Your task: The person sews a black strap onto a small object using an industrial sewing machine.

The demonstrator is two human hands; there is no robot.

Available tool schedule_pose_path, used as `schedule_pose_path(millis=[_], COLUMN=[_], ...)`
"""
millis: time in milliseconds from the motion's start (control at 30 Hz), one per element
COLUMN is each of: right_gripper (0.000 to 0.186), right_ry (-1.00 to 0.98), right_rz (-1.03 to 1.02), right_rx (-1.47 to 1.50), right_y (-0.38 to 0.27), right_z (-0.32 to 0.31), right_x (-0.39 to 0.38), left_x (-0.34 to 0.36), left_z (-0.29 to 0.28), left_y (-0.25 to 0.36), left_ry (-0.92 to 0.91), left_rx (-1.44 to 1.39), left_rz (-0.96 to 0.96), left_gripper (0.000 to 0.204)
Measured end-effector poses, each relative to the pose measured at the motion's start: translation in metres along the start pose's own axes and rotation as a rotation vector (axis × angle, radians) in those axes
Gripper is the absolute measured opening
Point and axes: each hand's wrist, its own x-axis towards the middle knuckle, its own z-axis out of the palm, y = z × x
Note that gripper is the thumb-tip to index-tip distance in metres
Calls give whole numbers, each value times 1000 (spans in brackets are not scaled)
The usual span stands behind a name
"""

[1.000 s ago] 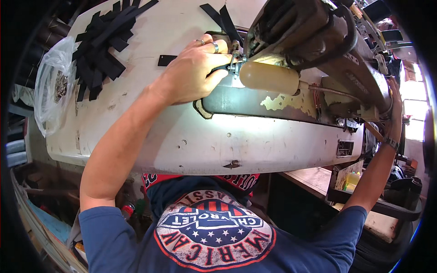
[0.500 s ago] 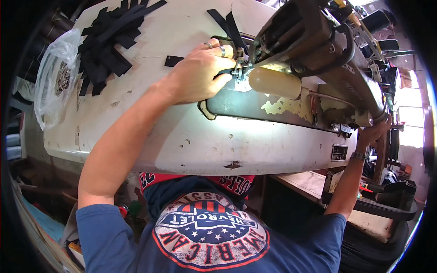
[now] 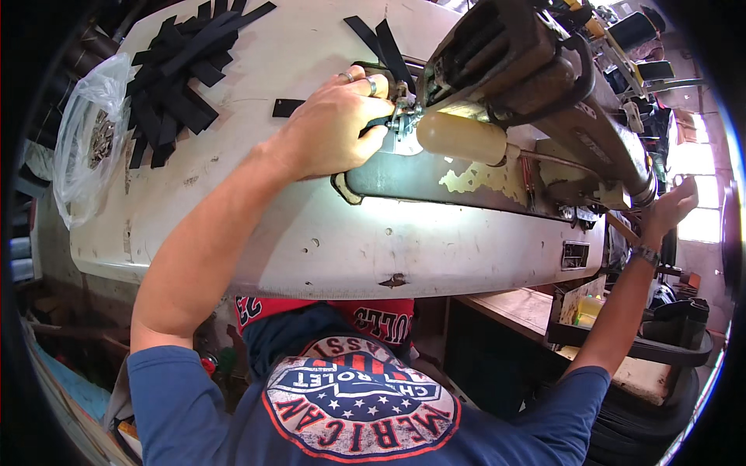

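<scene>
- Black strip (image 3: 378, 122): I see my left hand (image 3: 336, 128) curled over it at the needle end of the sewing machine (image 3: 536, 93), fingers bent tight and pressing it down just beside the foot. Most of the strip is hidden under the hand.
- Two rings show on the left fingers (image 3: 359, 78), which lie on the table (image 3: 311, 233) right against the machine's head.
- My right hand (image 3: 674, 208) is at the far right end of the machine, fingers loosely spread and half open. It sits by the wheel end, but I cannot tell whether it touches anything or holds anything. A watch (image 3: 645, 253) is on that wrist.
- A pale amber bulb (image 3: 462, 137) hangs under the machine's arm, just right of the left hand.
- Two more black strips (image 3: 381, 43) lie crossed on the table behind the left hand, touching the machine's head. One short black piece (image 3: 288, 107) lies left of the hand.
- A heap of black strips (image 3: 183, 74) sits well left of the machine, near the table's far left corner.
- A clear plastic bag (image 3: 92, 140) hangs off the table's left edge, beyond the heap.
- The table is worn white, chipped around the machine's bed.
</scene>
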Motion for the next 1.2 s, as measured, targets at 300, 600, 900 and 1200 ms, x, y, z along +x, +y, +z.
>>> schedule_pose_path(millis=[300,600,900,1200], right_gripper=[55,65,52,24], right_ry=[-470,-710,-1065,-872], right_rz=[114,820,280,105], right_rx=[217,432,90,171], right_y=[29,15,19,71], right_z=[49,4,71,58], right_x=[30,-7,55,48], left_x=[-1,-1,1,-1], left_z=[4,0,-20,-42], left_y=[-3,-1,-29,-46], left_ry=[58,8,65,212], left_rx=[71,64,64,56], left_rz=[12,-17,-103,-270], left_gripper=[14,16,27,26])
